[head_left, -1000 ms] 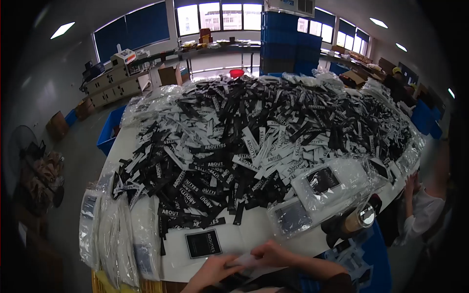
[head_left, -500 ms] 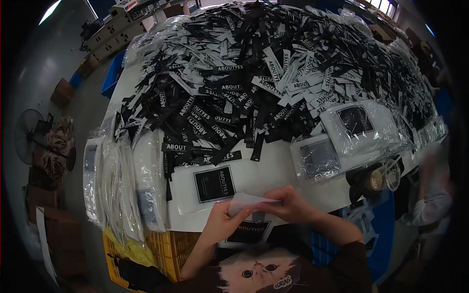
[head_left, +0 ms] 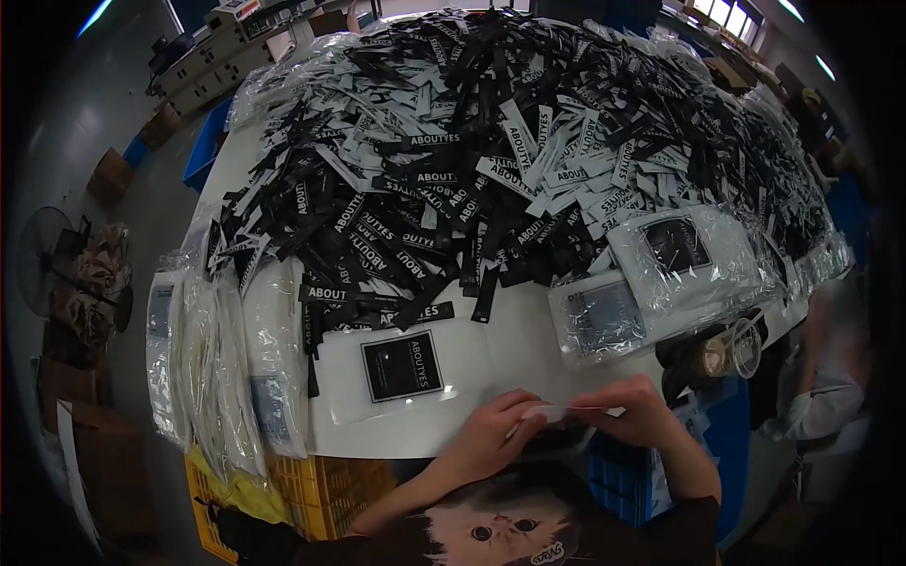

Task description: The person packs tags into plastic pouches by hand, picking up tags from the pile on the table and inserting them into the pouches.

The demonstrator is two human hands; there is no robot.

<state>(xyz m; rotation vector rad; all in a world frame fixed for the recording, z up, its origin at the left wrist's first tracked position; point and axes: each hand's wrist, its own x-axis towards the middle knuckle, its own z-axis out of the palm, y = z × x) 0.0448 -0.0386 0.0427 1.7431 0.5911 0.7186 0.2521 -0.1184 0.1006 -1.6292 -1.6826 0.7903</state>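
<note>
Over the table's front edge, my left hand [head_left: 500,424] and my right hand [head_left: 634,410] are both closed with pinching fingers. Between them stretches a thin whitish plastic bag [head_left: 578,410], seen almost edge-on, so its face and contents are hidden. Just left of and beyond my hands lies a stack of clear-white plastic bags [head_left: 349,396], its top one bearing a black ABOUTYES label [head_left: 403,366]. Further back, a large heap of black and white ABOUTYES packets [head_left: 444,179] spreads across the table.
Wrapped bag bundles stand at left [head_left: 278,349] and right [head_left: 684,255]. A clear plastic cup [head_left: 731,349] is near the right edge. Below are a yellow crate [head_left: 321,491] and a blue bin [head_left: 618,481]. Another person's sleeve [head_left: 830,401] shows at far right.
My hands have moved right and further apart. The bag has turned from showing its white flap and black label to a thin edge. The view has shifted slightly.
</note>
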